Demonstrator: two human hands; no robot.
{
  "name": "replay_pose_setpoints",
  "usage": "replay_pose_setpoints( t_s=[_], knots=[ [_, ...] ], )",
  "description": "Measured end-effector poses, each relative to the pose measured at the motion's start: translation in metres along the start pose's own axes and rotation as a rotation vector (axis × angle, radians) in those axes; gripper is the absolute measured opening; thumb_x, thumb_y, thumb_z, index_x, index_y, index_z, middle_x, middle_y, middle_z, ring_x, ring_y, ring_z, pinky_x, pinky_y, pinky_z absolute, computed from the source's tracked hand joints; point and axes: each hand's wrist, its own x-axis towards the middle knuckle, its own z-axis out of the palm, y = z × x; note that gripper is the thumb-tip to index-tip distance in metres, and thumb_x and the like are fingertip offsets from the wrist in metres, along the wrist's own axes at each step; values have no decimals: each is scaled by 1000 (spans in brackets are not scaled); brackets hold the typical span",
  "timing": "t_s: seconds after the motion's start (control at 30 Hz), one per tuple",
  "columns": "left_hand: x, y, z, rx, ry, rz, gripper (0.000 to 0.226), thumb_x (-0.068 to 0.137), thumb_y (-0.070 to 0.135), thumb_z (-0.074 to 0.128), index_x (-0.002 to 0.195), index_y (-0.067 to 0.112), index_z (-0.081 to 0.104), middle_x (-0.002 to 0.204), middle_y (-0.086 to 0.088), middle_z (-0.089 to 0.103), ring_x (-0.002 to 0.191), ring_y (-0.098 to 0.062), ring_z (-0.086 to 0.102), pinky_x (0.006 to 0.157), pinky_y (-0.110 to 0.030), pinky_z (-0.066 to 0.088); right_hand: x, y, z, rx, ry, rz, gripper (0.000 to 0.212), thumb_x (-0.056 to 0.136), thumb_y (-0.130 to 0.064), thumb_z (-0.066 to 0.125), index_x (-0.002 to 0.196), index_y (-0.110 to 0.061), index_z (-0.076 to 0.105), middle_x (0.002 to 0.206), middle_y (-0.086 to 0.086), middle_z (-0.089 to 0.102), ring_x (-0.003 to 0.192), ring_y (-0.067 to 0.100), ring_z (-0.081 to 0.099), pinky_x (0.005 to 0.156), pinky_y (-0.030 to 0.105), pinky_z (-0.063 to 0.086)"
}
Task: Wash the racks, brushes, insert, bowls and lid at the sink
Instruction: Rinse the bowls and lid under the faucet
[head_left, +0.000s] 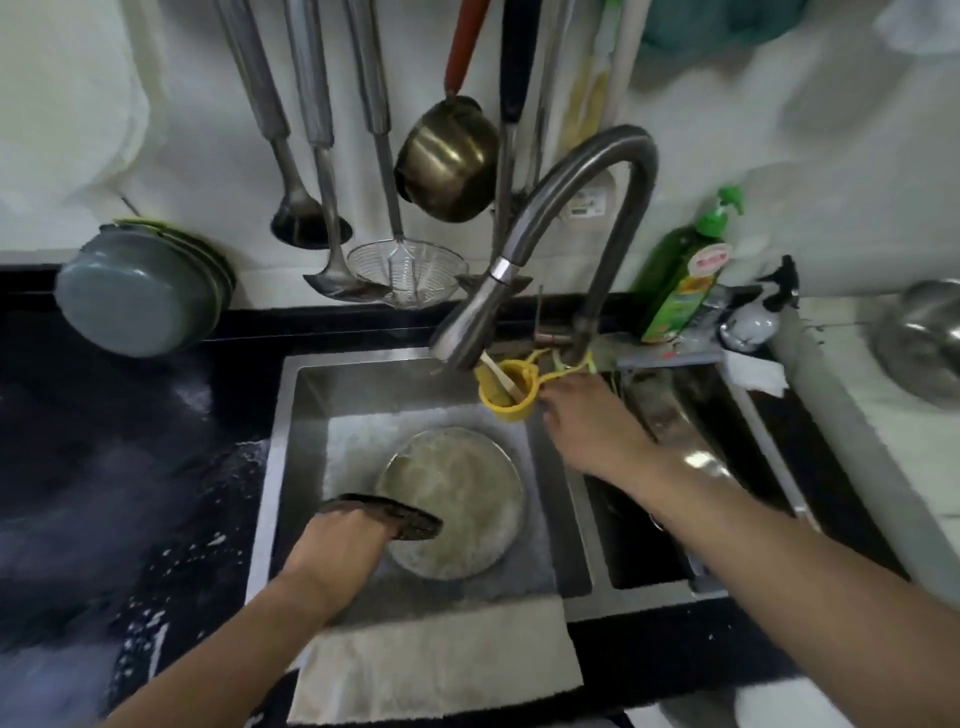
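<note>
Sink (291, 467) basin holds a round metal lid (457, 499) lying flat on a grey cloth, below the faucet (519, 249) spout. Left hand (348, 540) grips a dark scrubbing pad (395, 514) at the lid's near-left edge. Right hand (592, 431), fingers loosely spread and holding nothing, reaches toward a yellow cup (506, 392) hanging just beside the faucet base; contact unclear. Dish soap bottle (685, 275) stands right of the faucet.
</note>
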Motion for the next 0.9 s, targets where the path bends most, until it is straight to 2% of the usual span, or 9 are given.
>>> replay_pose_setpoints(
  t_s=[0.07, 0.1, 0.2, 0.33, 0.47, 0.67, 0.77, 0.83, 0.9],
  knots=[
    [10, 24, -4, 53, 120, 165, 65, 81, 7, 65, 136, 41, 62, 131, 6, 67, 117, -24, 67, 92, -36, 58, -64, -27, 9, 231, -91, 107, 31, 94, -19, 55, 124, -17, 63, 123, 10, 64, 111, 34, 59, 94, 44, 50],
    [15, 36, -9, 59, 175, 244, 61, 71, 11, 76, 124, 40, 70, 121, 8, 70, 108, -23, 71, 84, -35, 61, -92, -42, 17, 315, -121, 125, 36, 94, -19, 55, 130, -21, 60, 128, 7, 60, 112, 31, 59, 94, 42, 50],
    [29, 78, -32, -49, 331, 445, 44, 58, 17, 82, 98, 36, 76, 96, 12, 72, 82, -16, 74, 64, -28, 59, -158, -63, 43, 326, -3, 172, 35, 95, -21, 56, 130, -26, 59, 127, -4, 54, 102, 28, 64, 83, 42, 54],
    [32, 136, -55, -298, 398, 655, 29, 82, 28, 61, 108, 29, 75, 106, 10, 73, 101, -15, 68, 87, -31, 57, -215, -33, 46, 309, 319, 276, 26, 86, -5, 65, 106, -20, 72, 102, -7, 62, 78, 15, 66, 66, 32, 56],
    [28, 168, -42, -490, 315, 430, 64, 86, 8, 71, 143, 33, 53, 145, 8, 48, 136, -13, 42, 113, -32, 42, -270, 1, 48, 251, 498, 254, 22, 90, -4, 69, 110, -12, 75, 107, -2, 67, 87, 13, 68, 77, 26, 57],
    [13, 168, -22, -699, 237, 69, 52, 96, 9, 62, 145, 27, 55, 141, 14, 42, 135, -13, 46, 109, -19, 35, -296, 48, 74, 142, 557, 334, 25, 92, -12, 63, 113, -7, 77, 107, 2, 70, 91, 11, 68, 91, 13, 50],
    [5, 160, -14, -697, 183, -37, 49, 99, 12, 60, 145, 25, 54, 146, 9, 43, 129, -15, 52, 100, -19, 39, -276, 63, 91, 94, 485, 422, 29, 87, -7, 73, 116, -9, 75, 99, 2, 71, 75, 15, 68, 69, 22, 58],
    [0, 155, -8, -699, 146, -95, 47, 101, 14, 58, 146, 26, 53, 146, 9, 41, 121, -11, 53, 96, -20, 42, -261, 72, 97, 106, 372, 553, 45, 74, 1, 85, 117, -5, 73, 97, 6, 68, 69, 22, 68, 55, 31, 58],
    [-4, 149, 0, -711, 106, -152, 46, 101, 14, 60, 146, 25, 54, 148, 5, 40, 123, -9, 50, 101, -19, 38, -249, 82, 103, 81, 258, 638, 60, 70, 3, 85, 127, 2, 65, 110, 15, 65, 83, 29, 70, 63, 36, 60]
  ],
)
